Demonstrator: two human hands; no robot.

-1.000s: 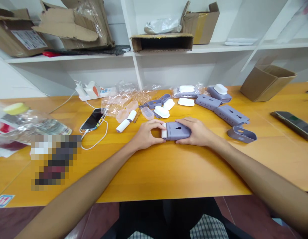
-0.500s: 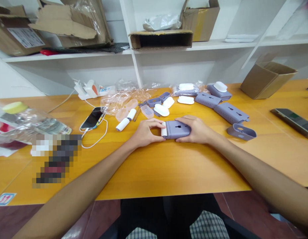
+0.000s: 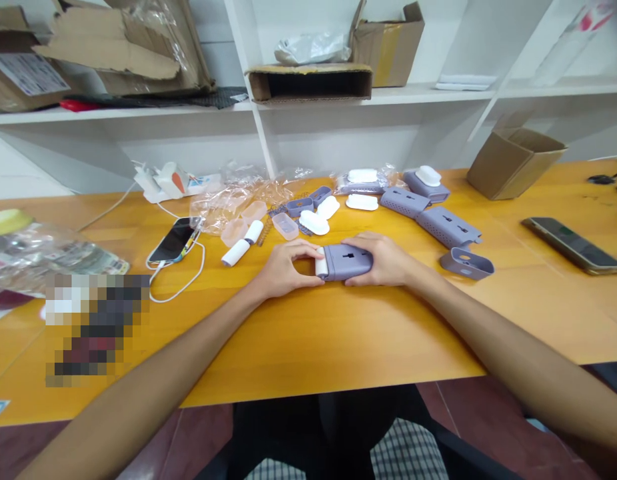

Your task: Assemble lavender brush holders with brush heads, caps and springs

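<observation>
A purple-grey plastic case [image 3: 346, 261] with a keyhole-shaped slot lies on the table in front of me. My right hand [image 3: 371, 260] wraps round its right end. At the left end, thumb and fingers of my left hand [image 3: 291, 267] pinch a white cap [image 3: 321, 263] that meets the case. Just beyond the hands lie white oval lids [image 3: 314, 222], small purple-grey trays [image 3: 300, 207], clear pinkish cups [image 3: 285, 227] and thin springs. A white cylinder with a dark band [image 3: 236, 252] rests left of my left hand.
More purple-grey housings [image 3: 449, 227] and an open ring-like piece [image 3: 467, 264] lie to the right, near a phone [image 3: 571, 243] and a cardboard box [image 3: 516, 160]. Leftward are a charging phone [image 3: 173, 240], a power strip [image 3: 166, 181] and a plastic bottle [image 3: 53, 247]. White shelves stand behind.
The whole view has shifted, so everything appears a little further left. Both hands keep the same hold on the case and its white cap.
</observation>
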